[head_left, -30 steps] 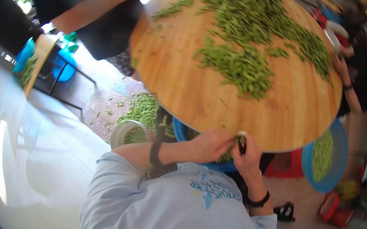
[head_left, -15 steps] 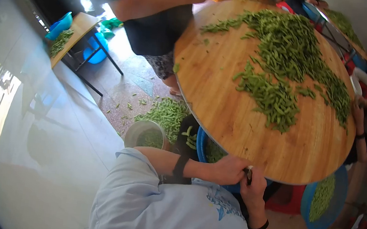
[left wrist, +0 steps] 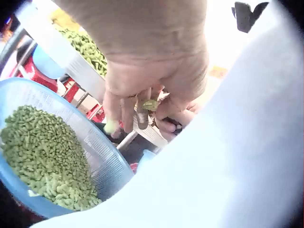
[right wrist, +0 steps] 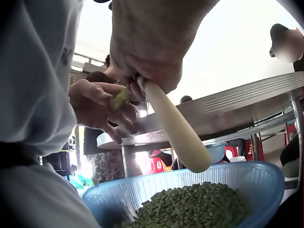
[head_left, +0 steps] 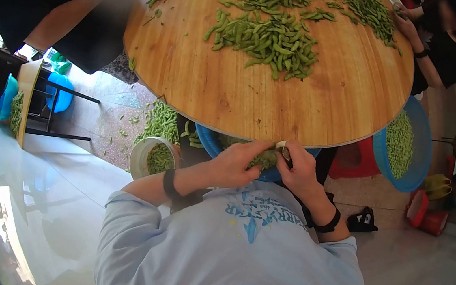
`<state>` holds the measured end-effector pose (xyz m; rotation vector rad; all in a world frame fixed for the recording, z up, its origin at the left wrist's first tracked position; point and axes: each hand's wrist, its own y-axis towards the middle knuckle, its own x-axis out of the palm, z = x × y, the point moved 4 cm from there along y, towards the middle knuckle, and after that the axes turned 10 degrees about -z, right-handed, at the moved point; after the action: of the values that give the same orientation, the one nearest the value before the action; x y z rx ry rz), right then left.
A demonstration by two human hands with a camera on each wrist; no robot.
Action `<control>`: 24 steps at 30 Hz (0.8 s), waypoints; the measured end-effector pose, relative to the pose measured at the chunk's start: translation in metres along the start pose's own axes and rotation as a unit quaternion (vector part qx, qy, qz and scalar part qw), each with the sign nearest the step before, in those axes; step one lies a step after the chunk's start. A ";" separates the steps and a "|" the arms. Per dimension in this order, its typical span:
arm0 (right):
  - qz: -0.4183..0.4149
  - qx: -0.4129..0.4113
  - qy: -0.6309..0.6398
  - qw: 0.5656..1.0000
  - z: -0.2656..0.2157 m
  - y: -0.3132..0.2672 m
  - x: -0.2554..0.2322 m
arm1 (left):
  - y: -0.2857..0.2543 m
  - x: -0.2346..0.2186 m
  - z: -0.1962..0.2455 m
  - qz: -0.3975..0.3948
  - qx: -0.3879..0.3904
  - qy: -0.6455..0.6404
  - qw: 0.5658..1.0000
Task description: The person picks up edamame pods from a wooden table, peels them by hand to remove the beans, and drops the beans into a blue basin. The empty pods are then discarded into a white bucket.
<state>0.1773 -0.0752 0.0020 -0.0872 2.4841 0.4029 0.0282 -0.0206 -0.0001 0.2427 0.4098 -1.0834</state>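
Observation:
My left hand (head_left: 235,162) pinches a green bean pod, which shows between thumb and fingers as a pod (right wrist: 118,99) in the right wrist view. Close beside it, my right hand (head_left: 299,169) grips a tool with a smooth, rounded cream handle (right wrist: 175,128); its working end is hidden by the fingers. Below both hands a blue basket (right wrist: 263,187) holds a heap of shelled green beans (right wrist: 190,206). Just ahead stands a round wooden table (head_left: 234,99), its edge near my fingertips, with a pile of bean pods (head_left: 269,37) on it.
Another blue basket (head_left: 422,138) of shelled beans stands at my right. To the left, a pale bucket (head_left: 141,156) and heaped green pods (head_left: 160,124) are on the floor. A red stool (head_left: 356,160) sits under the table. Other people (head_left: 77,10) are around the table.
The head view has swung about, so the table shifts right and then back left in it. My hands were close together half a second ago and are now slightly farther apart.

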 end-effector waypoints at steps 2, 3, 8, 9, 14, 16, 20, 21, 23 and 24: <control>0.000 -0.002 0.009 1.000 -0.002 0.003 0.000 | -0.005 -0.007 0.004 0.061 -0.010 0.005 0.998; -0.012 -0.021 0.010 1.000 -0.004 0.004 0.003 | -0.009 -0.010 0.004 0.059 -0.011 0.003 0.998; -0.025 -0.056 0.020 0.998 -0.002 0.006 0.002 | -0.040 -0.061 0.012 0.023 -0.052 0.198 0.979; -0.040 -0.073 0.028 0.996 -0.001 0.004 0.004 | -0.047 -0.072 0.010 -0.012 -0.115 0.283 0.952; -0.027 -0.095 0.049 0.994 -0.001 0.007 0.006 | -0.029 -0.101 0.020 0.053 -0.071 0.356 0.931; -0.055 -0.061 0.041 0.996 0.000 0.009 0.004 | 0.013 -0.105 0.020 0.070 -0.009 0.291 0.954; -0.038 -0.054 0.061 0.996 0.001 0.007 0.000 | 0.113 -0.116 -0.010 0.146 0.071 0.318 0.934; -0.025 -0.042 0.074 0.996 0.001 0.005 -0.003 | 0.130 -0.119 -0.014 0.168 0.064 0.351 0.919; -0.008 -0.028 0.085 0.996 0.002 0.003 -0.008 | 0.156 -0.124 -0.027 0.146 0.041 0.349 0.925; 0.002 -0.022 0.085 0.996 0.005 0.000 -0.011 | 0.162 -0.123 -0.033 0.124 0.012 0.349 0.929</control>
<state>0.1886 -0.0737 0.0049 -0.1389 2.6439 0.4699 0.1168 0.1641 0.0226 0.6914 0.9747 -0.7262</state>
